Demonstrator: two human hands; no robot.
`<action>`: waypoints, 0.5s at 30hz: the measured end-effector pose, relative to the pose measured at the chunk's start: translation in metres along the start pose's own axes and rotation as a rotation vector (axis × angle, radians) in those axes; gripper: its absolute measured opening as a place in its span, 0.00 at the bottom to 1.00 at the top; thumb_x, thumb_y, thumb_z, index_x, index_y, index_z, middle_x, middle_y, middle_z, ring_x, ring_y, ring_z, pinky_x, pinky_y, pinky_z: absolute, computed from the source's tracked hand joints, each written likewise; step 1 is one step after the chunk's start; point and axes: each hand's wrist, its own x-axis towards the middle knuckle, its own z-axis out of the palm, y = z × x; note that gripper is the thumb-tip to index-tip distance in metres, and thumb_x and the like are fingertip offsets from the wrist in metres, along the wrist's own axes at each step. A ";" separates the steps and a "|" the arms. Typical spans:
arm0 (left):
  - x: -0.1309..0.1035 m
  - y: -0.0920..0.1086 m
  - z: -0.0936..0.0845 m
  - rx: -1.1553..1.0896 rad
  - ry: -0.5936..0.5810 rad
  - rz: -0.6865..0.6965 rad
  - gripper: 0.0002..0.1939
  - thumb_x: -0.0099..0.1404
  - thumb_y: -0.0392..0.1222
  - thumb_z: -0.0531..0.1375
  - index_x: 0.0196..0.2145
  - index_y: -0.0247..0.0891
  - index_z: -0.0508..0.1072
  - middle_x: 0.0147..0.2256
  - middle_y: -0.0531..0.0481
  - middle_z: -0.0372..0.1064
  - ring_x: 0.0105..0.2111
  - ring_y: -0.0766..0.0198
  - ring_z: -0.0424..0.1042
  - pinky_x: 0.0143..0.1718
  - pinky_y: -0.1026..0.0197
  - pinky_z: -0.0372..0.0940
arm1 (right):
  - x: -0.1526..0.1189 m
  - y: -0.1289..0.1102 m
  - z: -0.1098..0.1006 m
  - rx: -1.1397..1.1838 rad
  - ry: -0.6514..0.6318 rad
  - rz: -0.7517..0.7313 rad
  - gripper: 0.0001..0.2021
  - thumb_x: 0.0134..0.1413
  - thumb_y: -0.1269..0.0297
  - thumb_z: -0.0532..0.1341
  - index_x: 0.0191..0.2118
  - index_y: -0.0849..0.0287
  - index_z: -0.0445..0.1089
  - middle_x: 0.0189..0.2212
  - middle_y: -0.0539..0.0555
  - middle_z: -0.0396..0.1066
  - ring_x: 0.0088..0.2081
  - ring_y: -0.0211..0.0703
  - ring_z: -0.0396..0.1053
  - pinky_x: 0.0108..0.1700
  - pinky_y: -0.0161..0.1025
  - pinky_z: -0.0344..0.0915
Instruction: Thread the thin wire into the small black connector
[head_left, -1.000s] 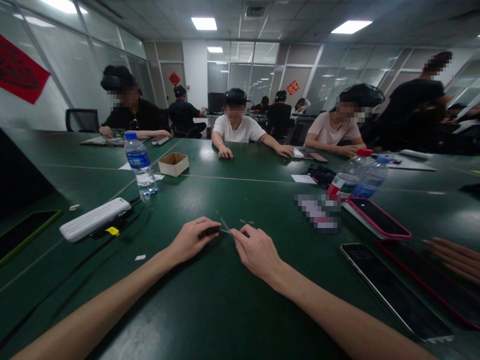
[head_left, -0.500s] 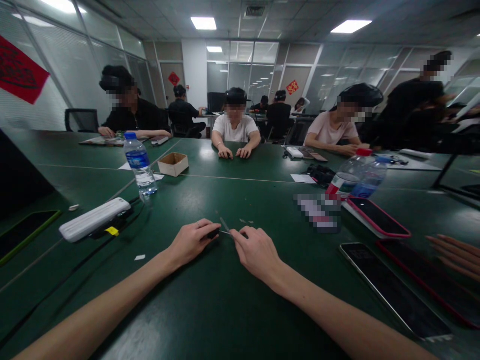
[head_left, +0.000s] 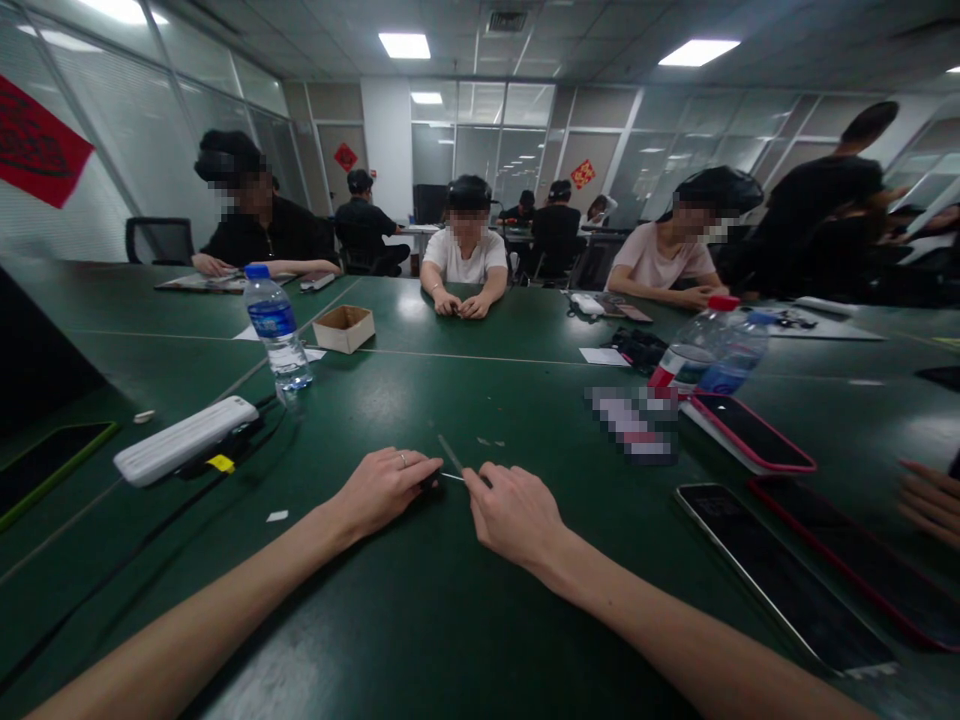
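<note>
My left hand [head_left: 386, 487], with a ring on one finger, is closed on a small dark object [head_left: 430, 480] mostly hidden by the fingers. A thin light rod [head_left: 453, 477] spans the short gap between the two hands. My right hand [head_left: 516, 508] has its fingers closed round something dark, mostly hidden; a thin translucent strip [head_left: 451, 455] points up and left from its fingertips. Both hands are low over the green table [head_left: 420, 620], close together and not touching. Small clear scraps [head_left: 490, 442] lie just beyond them.
On the left are a white power strip [head_left: 187, 440], a water bottle [head_left: 277, 330] and an open box [head_left: 344, 329]. Phones [head_left: 780, 570] and bottles [head_left: 694, 345] stand or lie on the right. Another person's hand [head_left: 930, 500] shows at the right edge. People sit across the table.
My hands have moved slightly apart, showing more of the rod. At the right edge, the other person's hand has drawn back to the right.
</note>
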 end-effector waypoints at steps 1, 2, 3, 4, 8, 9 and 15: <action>0.000 0.001 -0.001 -0.004 -0.019 0.018 0.15 0.67 0.37 0.53 0.50 0.40 0.71 0.41 0.45 0.74 0.35 0.63 0.72 0.37 0.62 0.65 | 0.000 0.000 -0.001 -0.001 -0.007 -0.002 0.16 0.61 0.66 0.53 0.53 0.61 0.65 0.39 0.59 0.70 0.33 0.40 0.68 0.32 0.36 0.60; 0.000 0.001 -0.002 -0.013 -0.037 0.035 0.14 0.67 0.37 0.53 0.50 0.40 0.70 0.41 0.45 0.73 0.35 0.63 0.72 0.37 0.61 0.65 | -0.001 0.000 -0.002 -0.001 -0.013 -0.003 0.16 0.60 0.66 0.53 0.52 0.61 0.66 0.38 0.58 0.70 0.31 0.39 0.67 0.31 0.35 0.59; 0.000 0.001 -0.003 -0.026 -0.052 0.050 0.14 0.68 0.38 0.53 0.50 0.39 0.70 0.41 0.44 0.73 0.35 0.62 0.72 0.37 0.61 0.65 | -0.001 0.001 -0.003 0.001 -0.018 -0.007 0.15 0.60 0.65 0.53 0.51 0.61 0.66 0.37 0.57 0.70 0.30 0.39 0.67 0.30 0.35 0.59; 0.000 0.001 -0.003 -0.043 -0.064 0.060 0.14 0.68 0.38 0.53 0.50 0.39 0.70 0.40 0.44 0.73 0.35 0.62 0.72 0.37 0.61 0.65 | -0.002 0.001 -0.004 0.004 -0.022 -0.015 0.15 0.60 0.65 0.53 0.51 0.60 0.66 0.36 0.56 0.70 0.30 0.38 0.66 0.29 0.35 0.58; -0.002 -0.001 -0.002 -0.175 -0.071 0.045 0.14 0.68 0.40 0.54 0.50 0.38 0.70 0.38 0.44 0.73 0.34 0.63 0.72 0.36 0.61 0.65 | -0.003 0.002 -0.008 0.001 -0.008 -0.061 0.15 0.59 0.65 0.53 0.51 0.59 0.67 0.35 0.56 0.70 0.30 0.38 0.66 0.31 0.35 0.58; -0.003 -0.001 -0.002 -0.223 -0.074 0.033 0.15 0.68 0.41 0.54 0.50 0.38 0.70 0.38 0.44 0.73 0.34 0.63 0.71 0.36 0.62 0.65 | -0.004 0.003 -0.008 -0.001 0.000 -0.073 0.15 0.59 0.66 0.53 0.51 0.59 0.68 0.36 0.56 0.71 0.31 0.39 0.66 0.31 0.35 0.58; -0.001 0.001 -0.011 -0.461 -0.128 -0.044 0.14 0.67 0.43 0.56 0.49 0.39 0.71 0.35 0.47 0.72 0.33 0.65 0.70 0.35 0.64 0.64 | -0.005 0.005 -0.005 0.028 0.070 -0.115 0.14 0.59 0.66 0.53 0.48 0.59 0.69 0.37 0.55 0.71 0.31 0.37 0.65 0.31 0.34 0.57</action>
